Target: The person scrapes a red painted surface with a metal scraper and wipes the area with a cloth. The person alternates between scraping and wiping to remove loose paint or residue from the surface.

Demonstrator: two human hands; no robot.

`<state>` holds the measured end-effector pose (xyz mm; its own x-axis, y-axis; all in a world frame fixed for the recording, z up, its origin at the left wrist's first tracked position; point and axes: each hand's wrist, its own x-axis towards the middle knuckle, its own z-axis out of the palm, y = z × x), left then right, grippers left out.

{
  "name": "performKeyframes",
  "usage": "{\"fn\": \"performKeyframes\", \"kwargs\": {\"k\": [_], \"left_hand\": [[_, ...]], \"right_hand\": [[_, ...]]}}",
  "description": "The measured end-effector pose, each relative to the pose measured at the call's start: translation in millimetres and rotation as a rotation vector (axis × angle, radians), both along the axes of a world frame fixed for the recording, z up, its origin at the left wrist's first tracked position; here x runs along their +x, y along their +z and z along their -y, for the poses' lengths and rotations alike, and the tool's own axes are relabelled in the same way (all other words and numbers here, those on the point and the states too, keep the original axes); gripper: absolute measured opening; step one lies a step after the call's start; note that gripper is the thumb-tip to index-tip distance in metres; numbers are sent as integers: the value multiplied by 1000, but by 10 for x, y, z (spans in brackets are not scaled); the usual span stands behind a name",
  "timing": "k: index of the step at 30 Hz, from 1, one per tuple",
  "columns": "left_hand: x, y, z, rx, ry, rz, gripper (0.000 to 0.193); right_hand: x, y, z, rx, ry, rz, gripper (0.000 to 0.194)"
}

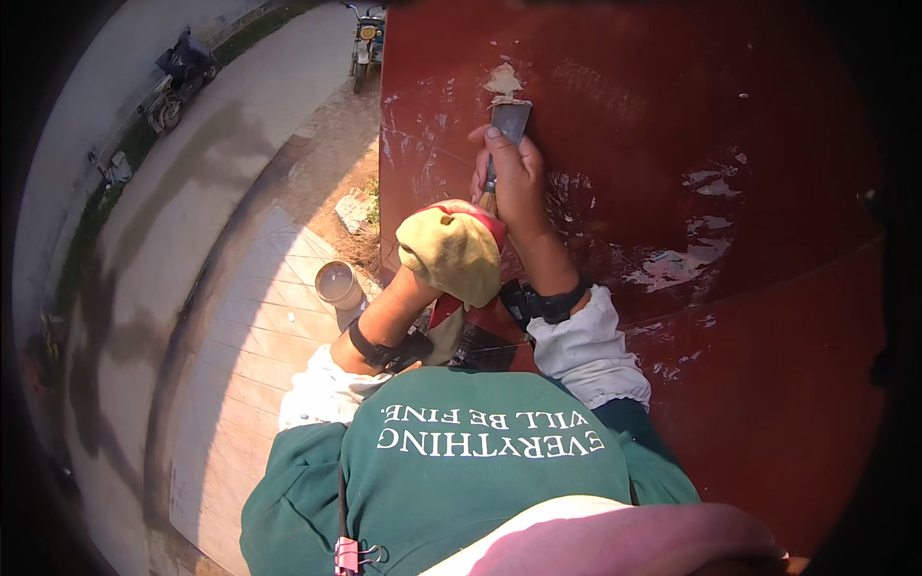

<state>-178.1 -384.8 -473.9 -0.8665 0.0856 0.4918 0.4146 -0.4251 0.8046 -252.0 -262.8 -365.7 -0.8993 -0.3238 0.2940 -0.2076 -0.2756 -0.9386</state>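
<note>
My right hand (pixel 520 180) grips a putty knife (pixel 510 121) by its lower blade and wooden handle. The blade lies against a dark red painted panel (pixel 634 72), its edge touching whitish peeled scraps (pixel 503 79). Just below, my left hand (pixel 461 207) is bunched around a yellow cloth with red edging (pixel 454 248), close to the end of the knife handle. The cloth hides most of that hand, so whether it also touches the handle is unclear. Torn white residue (pixel 677 266) sticks to the panel on the right.
Left of the panel, a bucket (pixel 338 285) stands on sunlit paving (pixel 266 309), beside a stone (pixel 354 210) and dry grass. Farther off, a three-wheeler or motorbike (pixel 367 39) is parked by the panel's edge. A scooter (pixel 176 79) stands along a pale wall.
</note>
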Motion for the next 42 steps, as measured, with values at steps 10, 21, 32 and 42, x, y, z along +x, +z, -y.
{"fn": "performKeyframes", "kwargs": {"k": [10, 21, 32, 42], "left_hand": [[259, 45, -223, -332, 315, -107, 27], [175, 182, -141, -110, 263, -30, 37], [238, 146, -11, 89, 164, 184, 36], [-84, 685, -7, -158, 493, -102, 42]], "right_hand": [[200, -159, -66, 181, -112, 18, 27], [186, 120, 91, 152, -156, 129, 29], [95, -297, 103, 46, -128, 20, 27], [-119, 468, 238, 27, -99, -267, 29]]}}
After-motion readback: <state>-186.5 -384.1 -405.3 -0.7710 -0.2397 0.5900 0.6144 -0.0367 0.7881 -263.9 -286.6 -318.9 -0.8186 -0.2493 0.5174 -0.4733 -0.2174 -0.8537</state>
